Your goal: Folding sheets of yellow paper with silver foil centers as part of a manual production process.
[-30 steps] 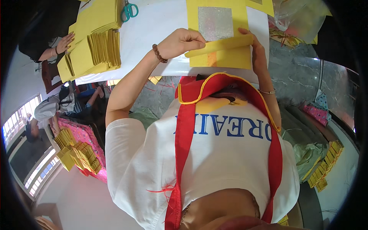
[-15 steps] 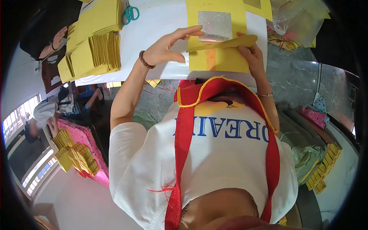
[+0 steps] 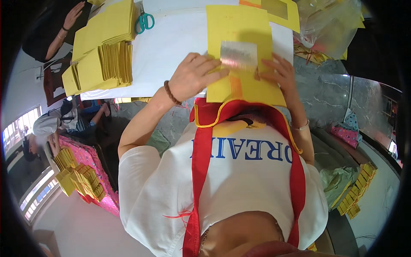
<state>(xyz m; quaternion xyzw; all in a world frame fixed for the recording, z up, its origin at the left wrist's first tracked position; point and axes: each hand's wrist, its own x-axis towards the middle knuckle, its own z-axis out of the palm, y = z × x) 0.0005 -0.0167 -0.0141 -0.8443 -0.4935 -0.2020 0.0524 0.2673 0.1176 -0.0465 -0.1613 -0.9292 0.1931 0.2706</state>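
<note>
A yellow paper sheet lies in front of me on the white-covered table, with a silver square and an orange strip on it. Its near end reaches over the table edge to my red apron. At the sheet's left edge, my left hand has its fingers bent, tips against the paper beside the silver square. My right hand grips the right edge, thumb and fingertips on the paper, slightly blurred. Whatever the fingers do underneath is hidden.
Stacks of folded yellow paper and teal-handled scissors lie at the left. Another yellow sheet and a clear plastic bag are far right. A co-worker's hand shows far left; another person works at a pink-covered table.
The raised yellow flap my right hand held is down, and the sheet sits closer to my body. My left hand, apart from the paper before, has come to its left edge.
</note>
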